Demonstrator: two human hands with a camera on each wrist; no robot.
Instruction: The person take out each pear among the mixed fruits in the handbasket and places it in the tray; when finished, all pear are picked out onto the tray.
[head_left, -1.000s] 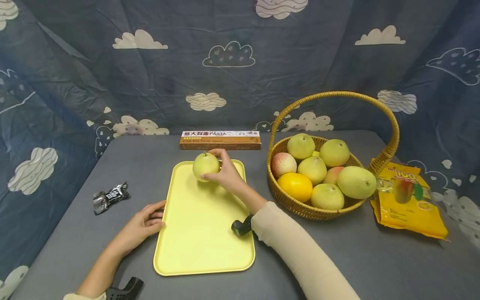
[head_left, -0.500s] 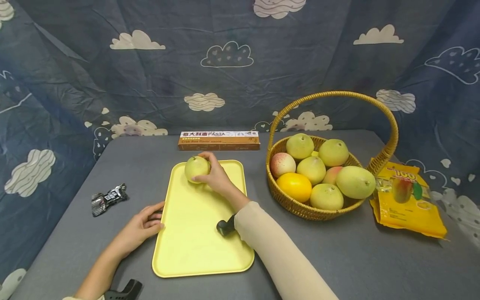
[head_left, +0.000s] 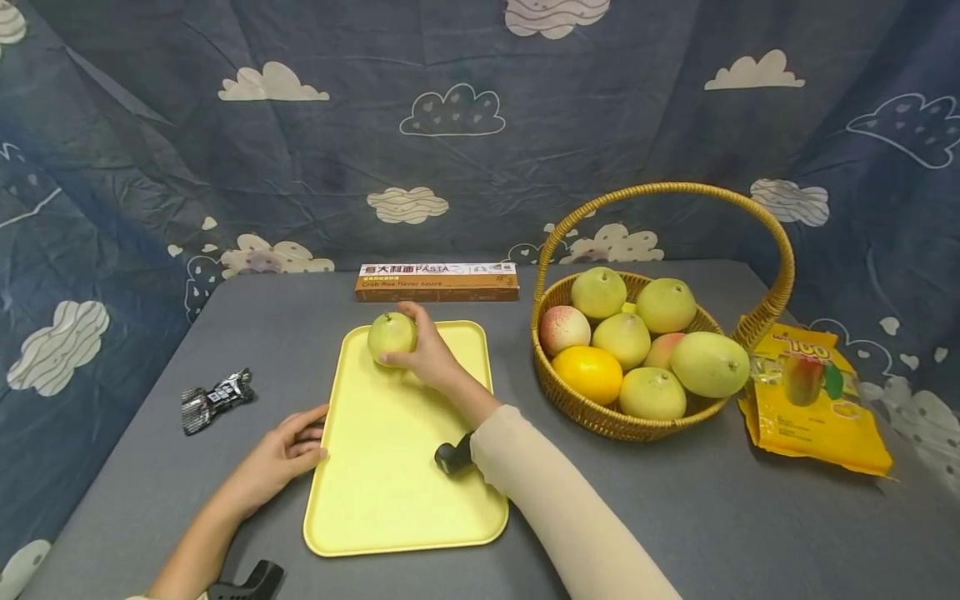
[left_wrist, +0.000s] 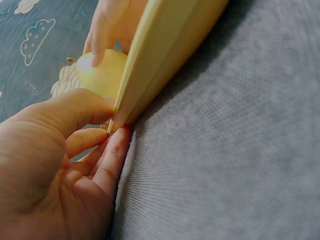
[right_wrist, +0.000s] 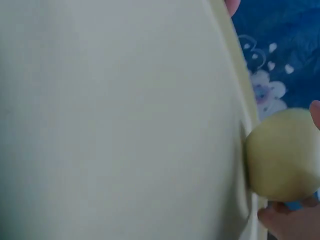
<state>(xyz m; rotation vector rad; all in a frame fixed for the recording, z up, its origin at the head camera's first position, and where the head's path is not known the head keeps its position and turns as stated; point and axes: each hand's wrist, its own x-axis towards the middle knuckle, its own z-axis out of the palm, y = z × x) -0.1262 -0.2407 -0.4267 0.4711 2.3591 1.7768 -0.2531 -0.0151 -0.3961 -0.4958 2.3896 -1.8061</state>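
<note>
A yellow tray (head_left: 397,467) lies flat in front of me. Around a round, pale green pear (head_left: 390,337) with a short stem, the thumb and fingers of my right hand (head_left: 433,352) are curled, over the tray's far left part. The pear (right_wrist: 282,155) shows close by the tray's rim in the right wrist view, most of that hand being out of frame. At the tray's left edge is my left hand (head_left: 277,457). Its thumb (left_wrist: 90,107) and fingers pinch the rim in the left wrist view.
A wicker basket (head_left: 585,419) of pears, peaches, a mango and a yellow fruit stands right of the tray. Beyond it lies a yellow snack bag (head_left: 821,425). A pasta box (head_left: 437,287) is behind the tray, and a black-and-silver wrapped packet (head_left: 217,400) lies at left.
My right hand has carried the pear a little left and toward me over the tray, then nearly stopped. The left hand has kept its place at the tray's edge.
</note>
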